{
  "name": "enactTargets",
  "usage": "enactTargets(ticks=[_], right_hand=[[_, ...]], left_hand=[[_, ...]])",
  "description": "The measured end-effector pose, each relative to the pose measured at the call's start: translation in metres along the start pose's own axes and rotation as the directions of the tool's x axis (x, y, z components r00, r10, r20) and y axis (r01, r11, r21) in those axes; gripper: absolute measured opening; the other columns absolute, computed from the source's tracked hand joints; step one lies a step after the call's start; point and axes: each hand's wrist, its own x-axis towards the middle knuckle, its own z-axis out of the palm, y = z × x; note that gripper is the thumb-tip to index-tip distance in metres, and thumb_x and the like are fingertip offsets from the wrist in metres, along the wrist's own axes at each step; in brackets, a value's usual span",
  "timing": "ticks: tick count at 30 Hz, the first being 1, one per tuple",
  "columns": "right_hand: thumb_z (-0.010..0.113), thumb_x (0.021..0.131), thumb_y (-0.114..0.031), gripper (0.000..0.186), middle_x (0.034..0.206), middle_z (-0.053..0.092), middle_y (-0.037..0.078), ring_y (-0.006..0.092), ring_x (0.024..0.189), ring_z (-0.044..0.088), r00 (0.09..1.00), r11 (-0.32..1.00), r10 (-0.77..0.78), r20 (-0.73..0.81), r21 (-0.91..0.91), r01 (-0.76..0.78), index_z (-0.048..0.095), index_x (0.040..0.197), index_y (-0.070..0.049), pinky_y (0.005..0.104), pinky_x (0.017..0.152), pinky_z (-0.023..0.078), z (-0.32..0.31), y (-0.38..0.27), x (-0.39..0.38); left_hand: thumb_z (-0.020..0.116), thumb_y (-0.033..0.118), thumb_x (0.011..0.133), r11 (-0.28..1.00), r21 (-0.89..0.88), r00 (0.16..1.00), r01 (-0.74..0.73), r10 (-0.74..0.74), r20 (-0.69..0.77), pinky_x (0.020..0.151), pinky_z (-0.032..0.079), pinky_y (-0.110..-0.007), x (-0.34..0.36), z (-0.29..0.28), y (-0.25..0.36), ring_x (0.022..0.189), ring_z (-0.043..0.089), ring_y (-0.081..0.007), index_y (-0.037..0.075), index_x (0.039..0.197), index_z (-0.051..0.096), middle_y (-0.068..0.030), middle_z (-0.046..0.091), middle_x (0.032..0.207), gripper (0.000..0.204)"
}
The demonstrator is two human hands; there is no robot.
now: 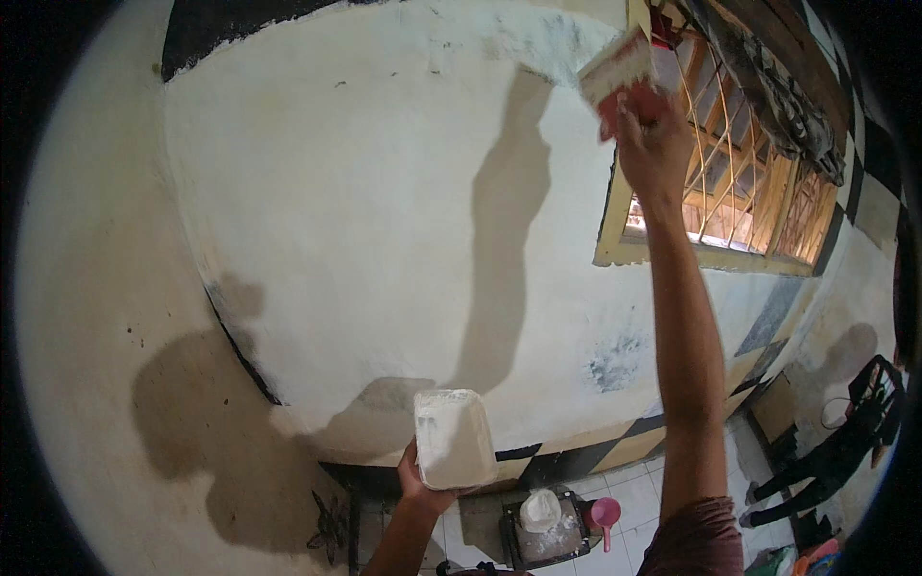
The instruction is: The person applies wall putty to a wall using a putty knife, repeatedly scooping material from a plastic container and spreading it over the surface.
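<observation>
My right hand [651, 139] is raised at the upper right, its fingers closed round the red grip of a wide putty scraper [619, 72]. The scraper's pale, smeared blade is close to the wall beside the window frame; I cannot tell whether it touches. Low in the middle, my left hand [423, 480] grips a rectangular tub [455, 437] from its lower left side. White paste coats the inside of this tub. In front of me is the off-white wall [336, 211], with grey patches at the top and at the lower right.
A window [735, 154] with metal bars and a yellow frame is at the right. Below, a low stand [552, 552] holds an open bag of white powder [541, 511], beside a pink dipper [605, 514]. Another person [831, 451] in dark clothes is at the far right.
</observation>
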Motion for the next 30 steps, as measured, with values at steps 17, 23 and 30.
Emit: enactTargets(ticks=[17, 23, 30], right_hand=[[0.058, 0.091, -0.027, 0.032, 0.104, 0.053, 0.011, 0.0209, 0.085, 0.061, 0.623, 0.278, -0.664, 0.414, -0.637, 0.719, 0.060, 0.112, -0.003, 0.0272, 0.054, 0.059, 0.066, 0.043, 0.009], [0.063, 0.082, -0.020, 0.028, 0.105, 0.054, 0.011, 0.0244, 0.093, 0.057, 0.546, 0.158, -0.743, 0.386, -0.692, 0.704, 0.063, 0.106, -0.004, 0.0302, 0.059, 0.061, 0.044, 0.072, 0.035], [0.051, 0.096, -0.020, 0.025, 0.084, 0.067, 0.020, 0.0374, 0.075, 0.068, 0.896, 0.739, -0.240, 0.373, -0.529, 0.418, 0.066, 0.091, -0.001, 0.0453, 0.066, 0.056, 0.034, 0.004, 0.045]], left_hand=[[0.034, 0.046, 0.098, 0.978, -0.198, 0.976, -0.070, 0.108, 0.188, 0.095, 0.050, -0.057, -0.014, -0.013, 0.019, 0.117, 0.059, -0.0357, 0.010, 0.139, 0.047, -0.0124, 0.058, 0.131, 0.056], [0.035, 0.046, 0.098, 0.981, -0.192, 0.975, 0.034, 0.010, 0.223, 0.099, 0.047, -0.058, -0.012, -0.007, 0.014, 0.119, 0.057, -0.0347, 0.012, 0.139, 0.047, -0.0115, 0.057, 0.131, 0.055], [0.037, 0.052, 0.094, 0.986, -0.158, 0.983, -0.048, 0.075, 0.166, 0.099, 0.046, -0.059, -0.018, -0.016, 0.024, 0.120, 0.056, -0.0364, 0.012, 0.140, 0.046, -0.0117, 0.055, 0.133, 0.062]])
